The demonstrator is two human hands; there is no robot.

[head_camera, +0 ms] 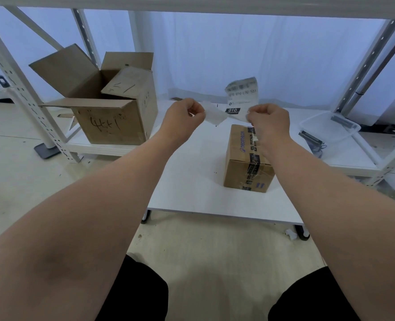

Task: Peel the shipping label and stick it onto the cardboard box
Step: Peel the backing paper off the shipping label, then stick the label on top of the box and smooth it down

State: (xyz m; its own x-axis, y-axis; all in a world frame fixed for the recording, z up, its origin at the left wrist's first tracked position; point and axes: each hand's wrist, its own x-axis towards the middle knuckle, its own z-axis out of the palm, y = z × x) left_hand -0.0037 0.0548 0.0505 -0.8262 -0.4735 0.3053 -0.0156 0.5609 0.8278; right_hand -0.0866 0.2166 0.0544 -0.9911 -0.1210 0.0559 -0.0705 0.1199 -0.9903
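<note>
A small sealed cardboard box (240, 158) with printed tape along its top stands on the white table (192, 186). Above and behind it, both hands are raised. My right hand (269, 121) pinches the lower edge of the white shipping label (241, 96), which stands upright with its barcode and "010" mark showing. My left hand (183, 118) pinches a strip of white backing paper (214, 114) that stretches toward the label. Label and backing are partly pulled apart in the air, clear of the box.
A large open cardboard box (113, 117) with handwriting sits on the low shelf at the left. A clear plastic tray (331, 128) lies at the right. White metal shelf posts (20, 89) stand on both sides, and the table's front edge is near my knees.
</note>
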